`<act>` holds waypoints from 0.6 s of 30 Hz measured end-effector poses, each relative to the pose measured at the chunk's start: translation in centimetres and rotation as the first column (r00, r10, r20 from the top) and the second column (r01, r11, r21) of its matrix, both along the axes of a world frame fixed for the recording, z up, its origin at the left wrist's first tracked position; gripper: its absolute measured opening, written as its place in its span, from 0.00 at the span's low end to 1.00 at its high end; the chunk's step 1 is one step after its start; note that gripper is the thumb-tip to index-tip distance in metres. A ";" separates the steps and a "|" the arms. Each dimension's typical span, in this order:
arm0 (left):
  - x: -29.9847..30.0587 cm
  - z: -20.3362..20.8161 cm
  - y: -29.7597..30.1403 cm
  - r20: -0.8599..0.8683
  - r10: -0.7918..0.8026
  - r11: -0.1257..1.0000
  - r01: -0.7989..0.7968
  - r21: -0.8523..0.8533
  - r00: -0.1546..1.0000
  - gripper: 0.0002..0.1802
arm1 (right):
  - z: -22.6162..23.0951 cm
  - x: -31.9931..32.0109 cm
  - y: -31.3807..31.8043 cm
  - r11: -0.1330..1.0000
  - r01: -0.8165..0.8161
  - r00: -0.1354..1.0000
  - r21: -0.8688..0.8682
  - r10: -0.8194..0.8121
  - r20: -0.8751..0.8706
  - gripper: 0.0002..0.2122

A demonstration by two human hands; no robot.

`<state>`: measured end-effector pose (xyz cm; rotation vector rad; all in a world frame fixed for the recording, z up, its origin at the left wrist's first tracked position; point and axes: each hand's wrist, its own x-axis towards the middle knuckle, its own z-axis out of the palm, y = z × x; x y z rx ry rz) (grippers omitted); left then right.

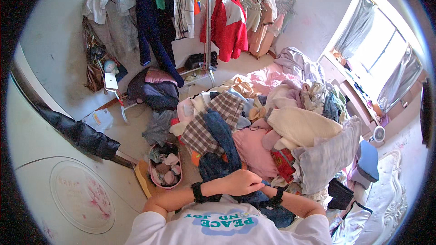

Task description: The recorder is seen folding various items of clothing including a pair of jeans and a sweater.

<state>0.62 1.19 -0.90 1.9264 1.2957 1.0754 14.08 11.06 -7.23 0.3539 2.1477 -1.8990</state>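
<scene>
My left hand (241, 182) is closed, its fingers curled in front of my body. My right hand (269, 191) meets it at the fingertips, and most of its fingers are hidden. Dark blue jeans (222, 131) run down the pile to just below both hands. Whether the fingers grip the denim is hidden. A brown and white checked garment (204, 138) lies beside the jeans, on their left. To their right are a pink garment (252, 149) and a cream knitted sweater (302, 127). Both wrists wear black bands.
A pink-rimmed basket (180, 172) of small clothes stands on the floor at left. Behind the pile, a metal rack (209, 31) holds a red and white jacket (229, 25). A grey striped pillow (327, 159), a small white fan (378, 134) and a carved headboard (390, 199) are at right.
</scene>
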 end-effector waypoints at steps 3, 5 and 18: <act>-1.8 0.8 -0.9 -0.068 0.058 0.997 -0.061 -0.044 0.996 0.12 | 1.4 0.6 0.6 0.999 -0.009 1.000 -0.039 0.010 0.012 0.14; -3.6 1.0 -1.9 -0.113 0.098 0.991 -0.107 -0.079 0.989 0.10 | 2.8 0.6 1.5 0.998 -0.033 0.999 -0.063 0.033 0.000 0.14; -6.7 -6.8 -2.4 -0.241 0.246 0.949 -0.284 -0.139 0.939 0.24 | 7.4 -1.0 3.3 0.710 -0.061 0.990 -0.702 -0.046 -0.133 0.20</act>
